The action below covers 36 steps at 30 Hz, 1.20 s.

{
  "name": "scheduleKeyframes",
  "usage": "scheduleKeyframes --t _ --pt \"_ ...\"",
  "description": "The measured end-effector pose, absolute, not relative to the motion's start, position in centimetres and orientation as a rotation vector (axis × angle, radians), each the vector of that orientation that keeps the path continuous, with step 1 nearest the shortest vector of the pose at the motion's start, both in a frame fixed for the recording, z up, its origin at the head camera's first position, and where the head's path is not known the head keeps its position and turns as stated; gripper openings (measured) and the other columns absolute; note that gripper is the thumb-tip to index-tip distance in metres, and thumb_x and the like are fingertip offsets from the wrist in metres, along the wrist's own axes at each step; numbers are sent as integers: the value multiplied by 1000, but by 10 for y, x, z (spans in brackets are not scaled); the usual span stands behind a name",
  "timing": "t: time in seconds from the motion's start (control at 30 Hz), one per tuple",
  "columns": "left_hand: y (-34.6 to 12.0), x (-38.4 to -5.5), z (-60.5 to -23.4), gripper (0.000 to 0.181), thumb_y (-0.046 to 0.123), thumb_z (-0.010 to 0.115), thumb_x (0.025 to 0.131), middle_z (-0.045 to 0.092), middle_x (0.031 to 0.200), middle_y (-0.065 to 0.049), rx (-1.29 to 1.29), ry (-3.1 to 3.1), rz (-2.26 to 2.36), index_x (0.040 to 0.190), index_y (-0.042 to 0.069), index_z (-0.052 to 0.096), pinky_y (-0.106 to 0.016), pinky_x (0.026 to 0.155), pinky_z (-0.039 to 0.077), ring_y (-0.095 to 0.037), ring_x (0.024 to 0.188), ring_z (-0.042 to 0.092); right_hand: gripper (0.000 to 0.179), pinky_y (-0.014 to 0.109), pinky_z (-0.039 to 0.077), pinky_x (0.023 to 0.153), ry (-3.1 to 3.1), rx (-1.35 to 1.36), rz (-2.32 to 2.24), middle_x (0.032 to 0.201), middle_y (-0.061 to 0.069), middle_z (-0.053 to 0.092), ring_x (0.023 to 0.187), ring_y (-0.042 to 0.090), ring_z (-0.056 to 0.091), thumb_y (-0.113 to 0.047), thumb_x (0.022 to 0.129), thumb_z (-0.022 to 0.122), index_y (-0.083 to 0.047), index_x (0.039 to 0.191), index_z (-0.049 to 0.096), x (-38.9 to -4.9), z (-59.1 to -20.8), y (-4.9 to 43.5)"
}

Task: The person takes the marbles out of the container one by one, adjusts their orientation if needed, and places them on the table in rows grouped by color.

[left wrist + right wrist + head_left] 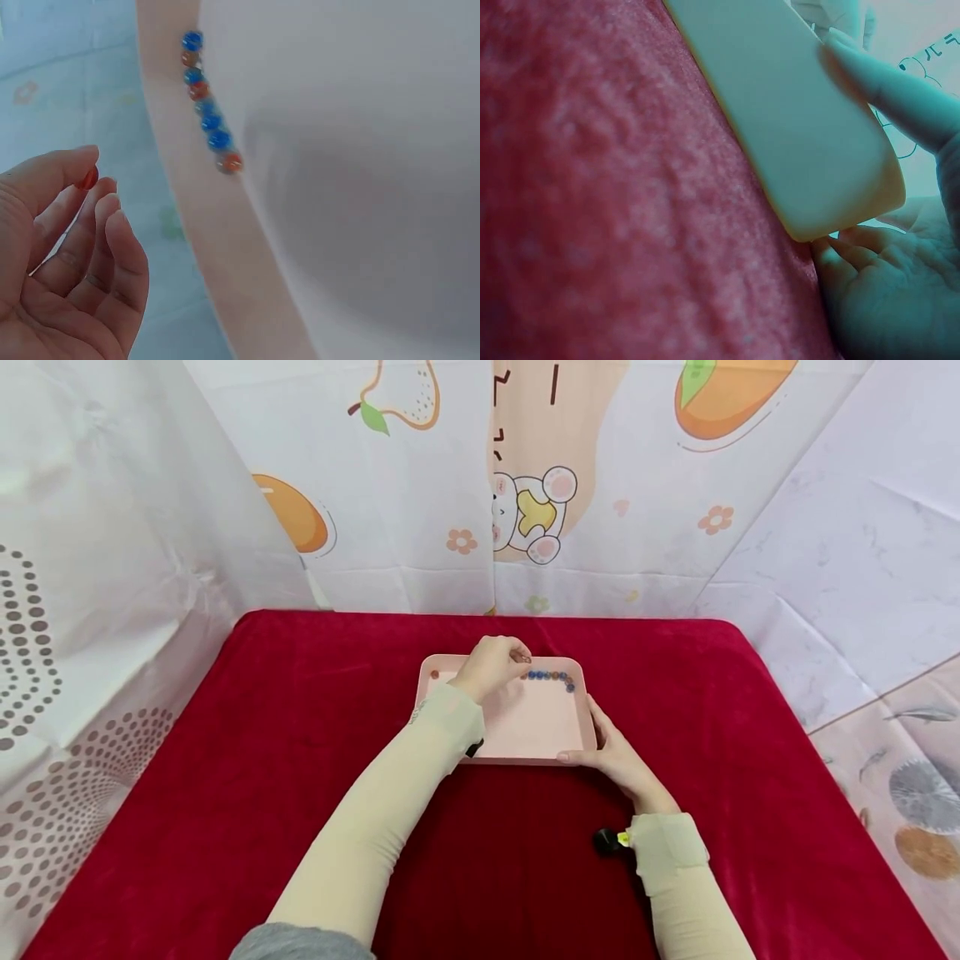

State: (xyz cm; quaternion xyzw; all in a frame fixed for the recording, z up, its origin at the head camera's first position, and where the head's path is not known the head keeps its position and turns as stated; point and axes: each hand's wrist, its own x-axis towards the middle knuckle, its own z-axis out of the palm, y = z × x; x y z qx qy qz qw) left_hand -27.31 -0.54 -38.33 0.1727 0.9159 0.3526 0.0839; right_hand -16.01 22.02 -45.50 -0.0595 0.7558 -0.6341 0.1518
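My left hand (491, 667) pinches a red-orange glass marble (88, 178) between thumb and forefinger, above the far side of a pink tray (532, 727). A row of blue and orange marbles (547, 675) runs along the tray's far wall to the far right corner, where it bends toward me. Alone in the far left corner lies another orange marble (435, 675). My right hand (618, 756) grips the tray's near right corner, its thumb along the near wall and the other fingers around the right side. The left forearm hides part of the tray's left side.
A red velvet cloth (300, 727) covers the table beneath the tray. Behind the table hangs a white printed curtain (405, 510), with further white sheets (847, 552) at both sides.
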Motion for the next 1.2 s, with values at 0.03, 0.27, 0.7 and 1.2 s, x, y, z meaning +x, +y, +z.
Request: scheduleKeyframes --t 0.03,0.27,0.7,1.2 --pt "-5 -272 -382 17 22 66 96 73 95 1 521 2730 1047 109 12 71 -27 84 54 -12 90 67 109 29 32 107 2167 -173 -1820 165 0 15 136 27 35 -13 84 78 -31 160 2 -160 -455 220" --pt "-5 -259 -369 18 24 67 95 71 101 1 641 2766 1015 109 13 72 -28 84 53 -14 94 65 110 27 32 107 2165 -164 -1818 165 -2 15 138 27 34 -13 83 79 -31 160 3 -160 -455 220" --pt "-13 -228 -366 14 27 69 94 73 94 3 849 2817 1007 100 15 73 -23 72 50 -11 82 62 109 18 40 99 2158 -187 -1823 164 5 21 132 31 44 -14 84 78 -27 160 0 -158 -455 221" --pt "-10 -179 -374 13 23 74 90 76 92 4 1178 2763 1104 98 13 75 -14 67 47 -8 76 64 110 17 39 99 2165 -211 -1832 165 3 17 133 27 43 -13 84 78 -25 160 0 -158 -456 222"
